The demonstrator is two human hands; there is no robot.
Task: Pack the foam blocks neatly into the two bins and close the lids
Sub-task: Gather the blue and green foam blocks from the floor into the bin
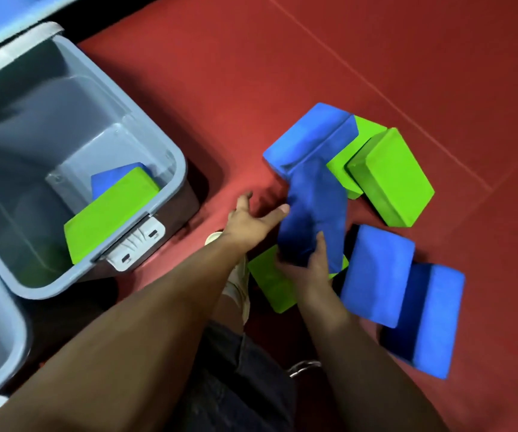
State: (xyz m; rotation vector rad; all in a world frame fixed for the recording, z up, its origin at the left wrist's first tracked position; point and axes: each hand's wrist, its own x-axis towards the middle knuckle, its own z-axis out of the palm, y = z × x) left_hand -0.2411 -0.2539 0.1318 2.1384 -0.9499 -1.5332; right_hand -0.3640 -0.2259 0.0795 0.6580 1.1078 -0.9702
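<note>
A matte red padded floor mat (329,57) fills the scene, stretching far beyond the fingers. Thin straight seam lines (376,92) cross it diagonally, well past the fingertips toward the upper right. Left of the fingers, along the top edge, a black strip of floor (102,20) borders the mat. Light is even and soft.

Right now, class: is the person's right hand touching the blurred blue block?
Touching. The head view shows the right hand with its fingers curled against the lower end of the blue block.
</note>
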